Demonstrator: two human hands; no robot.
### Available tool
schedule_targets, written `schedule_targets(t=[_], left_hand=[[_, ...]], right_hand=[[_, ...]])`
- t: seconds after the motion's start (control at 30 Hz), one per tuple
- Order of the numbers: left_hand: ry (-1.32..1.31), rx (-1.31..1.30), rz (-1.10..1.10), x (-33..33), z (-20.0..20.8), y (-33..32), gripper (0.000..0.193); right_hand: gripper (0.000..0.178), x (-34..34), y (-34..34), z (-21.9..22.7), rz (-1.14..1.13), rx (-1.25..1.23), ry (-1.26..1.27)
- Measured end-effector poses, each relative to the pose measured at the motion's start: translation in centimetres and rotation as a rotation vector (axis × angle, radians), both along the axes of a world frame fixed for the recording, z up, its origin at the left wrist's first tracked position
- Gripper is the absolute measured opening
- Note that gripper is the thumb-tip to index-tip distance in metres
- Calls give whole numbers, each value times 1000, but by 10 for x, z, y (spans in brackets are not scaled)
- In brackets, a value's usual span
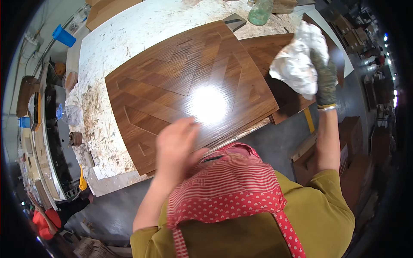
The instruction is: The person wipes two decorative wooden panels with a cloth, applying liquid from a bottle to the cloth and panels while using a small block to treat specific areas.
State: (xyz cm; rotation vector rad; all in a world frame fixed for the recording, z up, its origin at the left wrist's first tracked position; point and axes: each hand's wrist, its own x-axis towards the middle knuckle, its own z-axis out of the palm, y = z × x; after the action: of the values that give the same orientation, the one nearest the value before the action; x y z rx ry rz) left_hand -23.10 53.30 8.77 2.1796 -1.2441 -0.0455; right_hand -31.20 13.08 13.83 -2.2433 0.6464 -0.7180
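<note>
A glossy dark-brown wood-grain panel (172, 81) with shallow slanted grooves lies on the worktable. Over its near edge is my bare left hand (176, 139), slightly blurred, with the thumb apart from the fingers and nothing seen in it. Whether it touches the panel I cannot tell. My right hand (323, 79), in a dark green glove, grips a crumpled white cloth (294, 64). The cloth hangs over a second brown panel (262, 47), which lies partly behind the first one. My right fingers are partly hidden by the cloth.
The white tabletop (103, 56) is stained brown. A greenish glass jar (260, 13) stands at the far edge, near a small grey block (234, 21). A blue cup (63, 35) is at the far left. Cardboard boxes (305, 159) stand right. A person in red (45, 221) is at lower left.
</note>
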Motion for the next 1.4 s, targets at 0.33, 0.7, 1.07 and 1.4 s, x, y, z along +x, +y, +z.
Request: schedule_targets(t=[0.33, 0.7, 1.07, 1.4], left_hand=[[-201, 266, -188, -13, -25, -60, 57], [-193, 232, -162, -15, -29, -57, 53], [-121, -16, -188, -16, -38, -56, 31], [-180, 26, -165, -22, -42, -35, 36]], right_hand=[[41, 93, 75, -81, 329, -717, 21], [39, 82, -11, -79, 205, 1195, -328], [34, 77, -15, -54, 194, 698, -296], [42, 94, -45, -24, -57, 79, -170]])
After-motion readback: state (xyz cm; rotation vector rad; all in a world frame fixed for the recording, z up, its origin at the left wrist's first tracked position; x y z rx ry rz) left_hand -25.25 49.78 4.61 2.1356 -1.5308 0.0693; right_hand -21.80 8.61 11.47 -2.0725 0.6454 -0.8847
